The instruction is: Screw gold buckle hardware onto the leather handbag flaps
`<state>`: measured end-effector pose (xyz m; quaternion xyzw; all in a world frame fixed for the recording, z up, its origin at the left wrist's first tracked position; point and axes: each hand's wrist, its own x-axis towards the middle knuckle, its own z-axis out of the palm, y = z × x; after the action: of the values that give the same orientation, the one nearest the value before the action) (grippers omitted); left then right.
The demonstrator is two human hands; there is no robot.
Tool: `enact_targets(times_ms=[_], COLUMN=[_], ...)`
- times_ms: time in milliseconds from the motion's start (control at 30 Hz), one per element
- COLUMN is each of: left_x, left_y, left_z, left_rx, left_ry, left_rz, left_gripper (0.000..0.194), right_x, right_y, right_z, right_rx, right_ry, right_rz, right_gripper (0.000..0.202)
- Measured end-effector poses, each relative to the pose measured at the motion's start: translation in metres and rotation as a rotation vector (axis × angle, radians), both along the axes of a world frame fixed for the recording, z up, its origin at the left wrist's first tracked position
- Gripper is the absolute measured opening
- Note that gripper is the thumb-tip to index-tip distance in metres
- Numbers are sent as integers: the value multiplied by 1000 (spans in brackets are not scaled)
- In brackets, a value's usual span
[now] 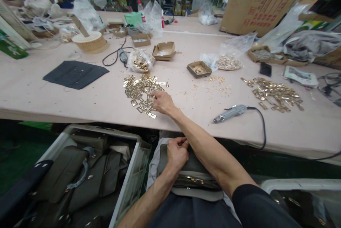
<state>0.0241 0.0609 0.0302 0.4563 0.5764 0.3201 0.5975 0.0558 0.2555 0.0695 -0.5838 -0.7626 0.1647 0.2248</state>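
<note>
A dark olive handbag (197, 166) lies across my lap, its gold hardware showing near the lower edge. My left hand (177, 152) rests on the bag's upper part with fingers curled at its edge; my forearm partly covers the fingertips. My right arm reaches over it to the table. There my right hand (163, 102) is at the right side of a loose pile of small gold metal plates (137, 91), with thumb and forefinger pinched together. What sits between those fingertips is too small to make out.
A grey electric screwdriver (230, 113) lies at the table's front edge, its cord trailing right. Gold pieces (278, 93) form another pile. Small cardboard trays (198, 70) and a dark sheet (76, 74) lie behind. Crates of bags (133, 171) flank my lap.
</note>
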Motion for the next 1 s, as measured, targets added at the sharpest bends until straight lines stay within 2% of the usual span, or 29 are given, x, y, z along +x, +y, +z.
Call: enact_targets(times_ms=[167, 267, 400, 533, 633, 800, 1000], left_x=[4, 8, 11, 15, 19, 25, 26], left_y=[2, 4, 8, 11, 10, 7, 5], left_z=[1, 0, 1, 5, 8, 12, 14], left_rx=[-24, -32, -20, 11, 33, 68, 98], left_ry=[-30, -33, -80, -108, -128, -136, -145], left_rz=[-27, -53, -55, -58, -54, -44, -110], left_gripper=[24, 24, 27, 31, 33, 38, 40], right_x=[49, 83, 117, 134, 138, 140, 148], right_y=[-36, -71, -118, -159, -182, -200, -202], right_z=[21, 31, 34, 23, 9, -12, -19], right_rx=[85, 81, 104, 147, 135, 182, 259], right_ry=[596, 758, 781, 822, 808, 701, 602], right_rz=[59, 78, -83, -216, -276, -357, -301], right_gripper=[12, 12, 16, 24, 10, 7, 15])
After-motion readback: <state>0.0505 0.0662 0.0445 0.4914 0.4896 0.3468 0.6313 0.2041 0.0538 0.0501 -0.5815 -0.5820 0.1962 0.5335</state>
